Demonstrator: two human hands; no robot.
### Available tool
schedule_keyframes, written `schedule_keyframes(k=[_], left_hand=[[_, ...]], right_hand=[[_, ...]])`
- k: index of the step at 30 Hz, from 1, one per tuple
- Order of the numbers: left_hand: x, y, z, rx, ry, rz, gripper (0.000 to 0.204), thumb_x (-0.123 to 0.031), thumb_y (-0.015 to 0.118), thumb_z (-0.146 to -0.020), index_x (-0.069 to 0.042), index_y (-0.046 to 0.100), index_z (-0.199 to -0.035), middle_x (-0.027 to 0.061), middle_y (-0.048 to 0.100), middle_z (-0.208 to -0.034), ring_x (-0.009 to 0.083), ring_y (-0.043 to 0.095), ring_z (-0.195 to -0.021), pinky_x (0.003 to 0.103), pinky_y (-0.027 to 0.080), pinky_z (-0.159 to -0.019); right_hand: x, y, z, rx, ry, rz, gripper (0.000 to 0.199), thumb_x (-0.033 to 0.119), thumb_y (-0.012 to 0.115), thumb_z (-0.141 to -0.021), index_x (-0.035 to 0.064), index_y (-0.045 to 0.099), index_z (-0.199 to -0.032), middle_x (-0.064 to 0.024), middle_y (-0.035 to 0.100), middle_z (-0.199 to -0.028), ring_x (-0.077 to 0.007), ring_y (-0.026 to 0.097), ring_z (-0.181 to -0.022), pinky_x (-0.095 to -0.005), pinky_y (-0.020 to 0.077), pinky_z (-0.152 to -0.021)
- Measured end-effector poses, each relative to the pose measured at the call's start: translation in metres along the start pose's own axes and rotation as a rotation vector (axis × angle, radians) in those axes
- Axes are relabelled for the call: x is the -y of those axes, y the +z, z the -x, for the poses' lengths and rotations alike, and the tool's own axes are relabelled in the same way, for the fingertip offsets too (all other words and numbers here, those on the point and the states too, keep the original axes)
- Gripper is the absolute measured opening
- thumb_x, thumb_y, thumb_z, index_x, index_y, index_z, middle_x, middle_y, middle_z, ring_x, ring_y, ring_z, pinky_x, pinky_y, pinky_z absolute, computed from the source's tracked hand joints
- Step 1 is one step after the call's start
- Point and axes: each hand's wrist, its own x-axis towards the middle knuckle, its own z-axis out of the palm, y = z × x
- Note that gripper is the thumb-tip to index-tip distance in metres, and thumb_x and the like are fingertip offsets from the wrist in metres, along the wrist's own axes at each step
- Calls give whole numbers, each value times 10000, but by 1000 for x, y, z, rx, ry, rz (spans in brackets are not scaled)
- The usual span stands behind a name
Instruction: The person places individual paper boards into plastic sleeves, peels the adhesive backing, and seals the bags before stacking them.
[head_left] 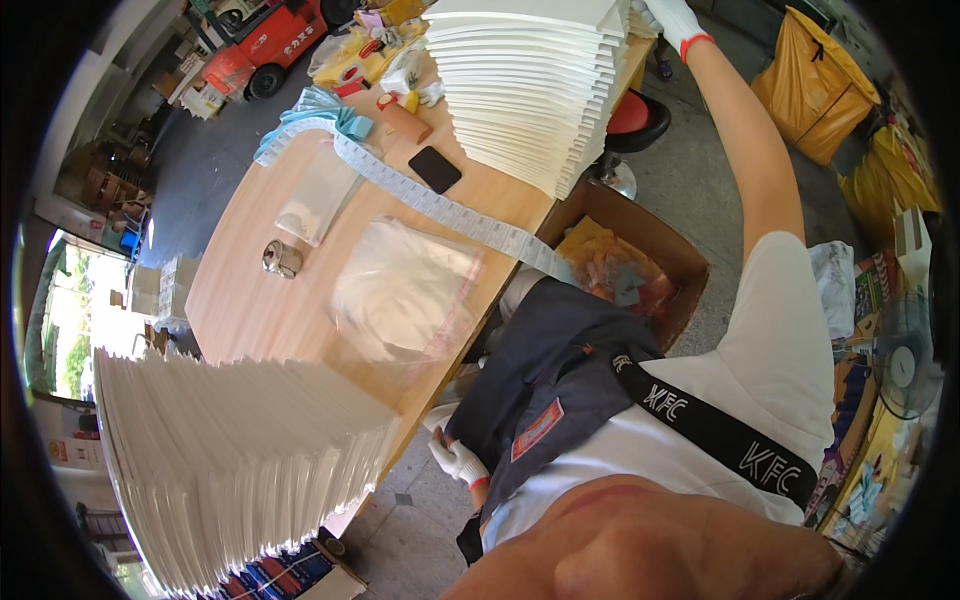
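Note:
My right hand (676, 22), in a white glove with a red cuff, reaches to the far right corner of a tall stack of white sheets (530, 85). Its fingers look stretched out, though the picture's edge cuts part of them off. My left hand (460, 460), gloved likewise, hangs low beside my dark apron and the table edge, fingers loosely apart and holding nothing. Clear plastic bags (405, 285) lie flat on the wooden table (235, 250) before me. To the left stands a second stack (250, 440) of white sheets, sleeved in clear plastic.
A label strip (430, 200) trails across the table toward an open carton (690, 265) of scraps. A black phone (435, 169), brown tape roll (405, 120) and metal can (281, 259) lie farther back. A stool (635, 120) stands by the table; a red forklift (265, 50) is beyond.

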Motion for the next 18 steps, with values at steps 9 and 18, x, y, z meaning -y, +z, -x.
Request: schedule_keyframes(k=[9, 18], left_hand=[[-51, 10, -26, 94, 105, -91, 225, -29, 499, -854, 17, 590, -1055, 156, 622, -1033, 276, 585, -961, 336, 441, -864], [-70, 33, -31, 204, 283, -141, 180, -13, 554, -816, -40, 629, -977, 156, 623, -936, 291, 575, -888, 355, 463, -787]], right_hand=[[-50, 8, -33, 33, 32, -138, 120, 157, 594, -787, 49, 614, -738, -8, 521, -552, -125, 473, -432, -264, 366, -378], [-48, -14, -54, 305, 481, -148, 155, 188, 637, -820, 55, 608, -744, -35, 533, -545, -164, 493, -439, -293, 390, -390]])
